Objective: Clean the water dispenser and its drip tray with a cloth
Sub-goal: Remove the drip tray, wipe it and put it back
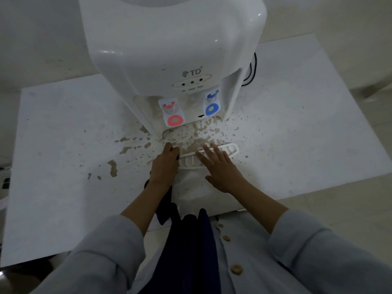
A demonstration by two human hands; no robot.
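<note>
A white water dispenser (169, 49) stands on a white table (63, 134), with a red tap (172, 115) and a blue tap (212, 105) on its front. Brown spatter covers the recess below the taps and the table around it. The slotted white drip tray (230, 149) lies in front of the dispenser, out of its recess. My left hand (164, 164) grips the tray's left end, fingers curled over it. Flat on the tray's grille rests my right hand (220, 168), fingers straight. A dark cloth (167, 209) hangs under my left wrist.
Brown stains (113, 168) dot the table left of the tray and speckle it to the right (239, 128). A black cable (251, 71) loops behind the dispenser's right side. The table's front edge runs just below my forearms.
</note>
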